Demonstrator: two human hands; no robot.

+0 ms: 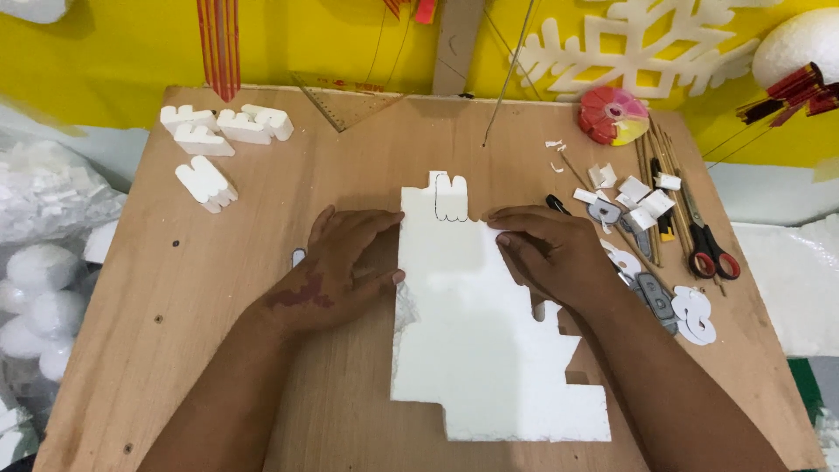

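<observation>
Plywood table [218, 350]; yellow wall [131, 52] behind it.

White foam sheet [476, 323], jagged-edged, flat on the board, perhaps a pencilled outline on top tab.

A matt white foam sheet [489, 332] with crumbly cut edges lies on a smooth plywood table [218, 288], beside glossy red-handled metal scissors [710, 240].

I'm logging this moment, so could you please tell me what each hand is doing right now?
Left hand: open, flat, fingers pressing the left edge of the white foam sheet.
Right hand: open, fingertips resting on the sheet's upper right edge.
</observation>
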